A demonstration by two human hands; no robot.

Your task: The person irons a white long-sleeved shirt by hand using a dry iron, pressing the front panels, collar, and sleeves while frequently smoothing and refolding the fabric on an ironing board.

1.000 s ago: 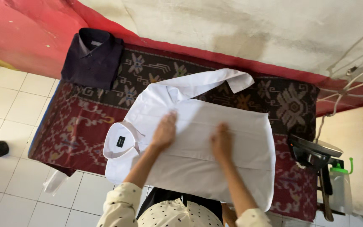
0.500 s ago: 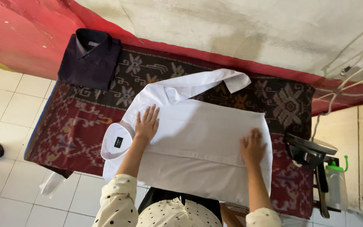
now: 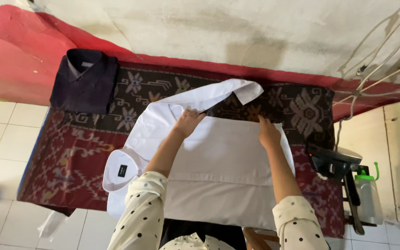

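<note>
The white shirt (image 3: 218, 171) covers the middle of the counter (image 3: 77, 157), leaving bare patterned cloth open at centre left and along the upper right of the frame. A folded dark shirt (image 3: 85, 81) blocks the upper left corner. At the right edge, an iron (image 3: 332, 159) and a spray bottle (image 3: 366, 194) crowd the way, with cords (image 3: 376, 55) hanging above them.

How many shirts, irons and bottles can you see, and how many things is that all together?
Shirts: 2, a white shirt under both hands and a folded dark shirt
Irons: 1, a black iron
Bottles: 1, a clear bottle with a green top
Total: 4
</note>
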